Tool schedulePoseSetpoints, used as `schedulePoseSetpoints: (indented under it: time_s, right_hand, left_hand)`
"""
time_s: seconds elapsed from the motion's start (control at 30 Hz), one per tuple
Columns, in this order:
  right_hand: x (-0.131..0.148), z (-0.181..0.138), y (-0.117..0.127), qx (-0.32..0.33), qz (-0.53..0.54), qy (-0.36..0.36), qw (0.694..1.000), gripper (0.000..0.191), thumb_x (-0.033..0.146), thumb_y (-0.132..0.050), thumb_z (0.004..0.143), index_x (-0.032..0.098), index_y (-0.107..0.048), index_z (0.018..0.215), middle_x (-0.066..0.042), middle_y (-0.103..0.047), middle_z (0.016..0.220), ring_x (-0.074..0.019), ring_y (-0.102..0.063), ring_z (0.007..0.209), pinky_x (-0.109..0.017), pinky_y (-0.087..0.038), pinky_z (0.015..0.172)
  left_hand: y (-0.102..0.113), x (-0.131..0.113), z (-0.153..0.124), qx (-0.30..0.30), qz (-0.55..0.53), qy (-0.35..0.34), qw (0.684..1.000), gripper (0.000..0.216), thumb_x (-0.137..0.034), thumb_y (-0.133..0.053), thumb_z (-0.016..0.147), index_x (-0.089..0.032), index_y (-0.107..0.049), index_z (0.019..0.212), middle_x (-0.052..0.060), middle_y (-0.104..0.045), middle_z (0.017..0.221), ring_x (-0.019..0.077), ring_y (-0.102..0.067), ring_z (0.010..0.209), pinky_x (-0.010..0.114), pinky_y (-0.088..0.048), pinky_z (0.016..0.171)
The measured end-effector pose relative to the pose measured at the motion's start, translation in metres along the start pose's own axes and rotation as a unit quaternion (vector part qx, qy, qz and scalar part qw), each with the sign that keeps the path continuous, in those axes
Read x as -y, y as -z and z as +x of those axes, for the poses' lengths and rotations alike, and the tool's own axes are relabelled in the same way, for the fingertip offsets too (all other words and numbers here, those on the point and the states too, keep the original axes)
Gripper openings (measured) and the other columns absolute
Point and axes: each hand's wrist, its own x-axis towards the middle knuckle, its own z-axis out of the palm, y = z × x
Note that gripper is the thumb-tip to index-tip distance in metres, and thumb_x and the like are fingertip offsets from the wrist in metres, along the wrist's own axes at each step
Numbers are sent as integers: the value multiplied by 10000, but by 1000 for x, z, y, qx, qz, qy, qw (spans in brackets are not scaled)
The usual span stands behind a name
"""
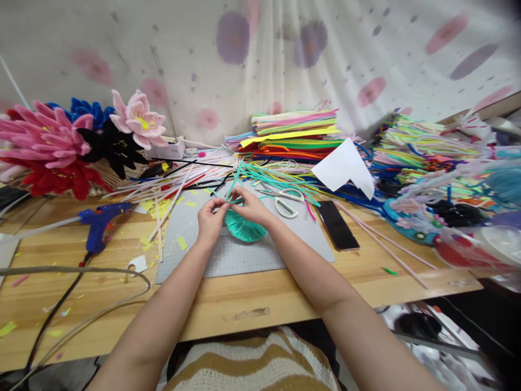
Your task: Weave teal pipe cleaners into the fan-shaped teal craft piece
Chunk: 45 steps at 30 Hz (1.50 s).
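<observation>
A teal fan-shaped piece made of pipe cleaners (246, 228) hangs below my fingers, over the grey cutting mat (244, 260). My left hand (212, 218) pinches a teal pipe cleaner at the top of this piece. Close beside it, my right hand (249, 205) has its fingertips closed on the same strands. Loose teal ends (236, 175) stick up above the fingers. The exact grip point is partly hidden by the fingers. Scissors with white handles (287, 205) lie right of my right hand, near more teal pipe cleaners (280, 182).
A blue glue gun (101, 220) with a cable lies left. Fuzzy flowers (52, 138) stand behind it. Bundled pipe cleaners (297, 136) are stacked at the back, with a folded white paper (344, 169) in front. A black phone (338, 225) rests right of the mat. Yellow scraps (163, 209) litter the table.
</observation>
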Motion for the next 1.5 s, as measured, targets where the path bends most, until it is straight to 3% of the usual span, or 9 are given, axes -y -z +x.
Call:
schedulePoseSetpoints:
  time_s: [0.2,0.27,0.47,0.83,0.97,1.1,1.27,1.4,1.5]
  right_hand:
    - [10,13,20,164,31,-57,984,334,136,-369,715,157,-585,968,-18,-582,948,-135,-511,886,-273,-410,792]
    - [10,18,24,180,-5,-64,982,321,145,-361,740,145,-604,950,-23,-588,919,-135,-511,861,-271,-407,776]
    - [14,20,17,109,-206,37,972,217,189,-488,778,131,-602,954,-57,-559,934,-118,-500,820,-240,-386,749]
    - [24,4,9,41,-453,31,890,264,295,-392,874,180,-629,899,-66,-603,909,-168,-504,830,-266,-313,651]
    - [18,2,9,36,-475,54,878,298,283,-356,887,175,-634,892,-90,-602,896,-181,-497,843,-278,-305,658]
    - [1,0,21,5,-470,4,883,263,285,-384,876,222,-636,913,-72,-599,929,-163,-517,805,-264,-295,609]
    - [-16,-2,43,-28,-464,-30,885,250,317,-404,866,248,-639,910,-45,-600,968,-160,-522,828,-255,-306,598]
    - [-20,-5,54,-48,-458,-2,888,207,267,-455,828,203,-643,887,-87,-584,979,-209,-467,916,-312,-351,742]
    - [-19,-5,63,-95,-467,10,879,163,208,-488,785,191,-639,845,-101,-546,1041,-253,-386,1031,-411,-296,894]
  left_hand:
    - [3,-6,-2,20,-15,-20,999,149,-274,-673,617,-167,-596,687,-5,-596,699,129,-554,697,241,-424,667]
    - [4,-5,-1,14,-15,-20,1000,150,-271,-672,617,-168,-594,692,-6,-595,696,125,-553,681,241,-426,659]
    - [3,2,2,-42,-52,-18,998,187,-276,-682,612,-170,-593,739,-1,-600,714,111,-554,659,242,-436,665]
    - [-3,6,4,-91,-101,36,990,231,-278,-706,563,-171,-553,700,-28,-533,640,85,-504,590,222,-413,596]
    - [-2,7,8,-114,-115,45,986,239,-260,-702,535,-168,-542,686,-41,-514,620,73,-485,577,212,-398,588]
    - [8,9,14,-155,-110,67,979,263,-225,-686,496,-166,-532,701,-48,-501,601,68,-471,552,210,-381,564]
    - [11,9,16,-140,-80,118,980,309,-218,-663,481,-169,-505,742,-62,-452,555,76,-453,509,215,-352,518]
    - [7,6,13,-119,-70,128,982,291,-219,-655,493,-173,-494,732,-68,-433,536,72,-426,484,212,-331,497]
    - [7,6,12,-111,-72,131,982,288,-224,-664,492,-170,-496,719,-65,-449,543,68,-420,478,207,-328,490]
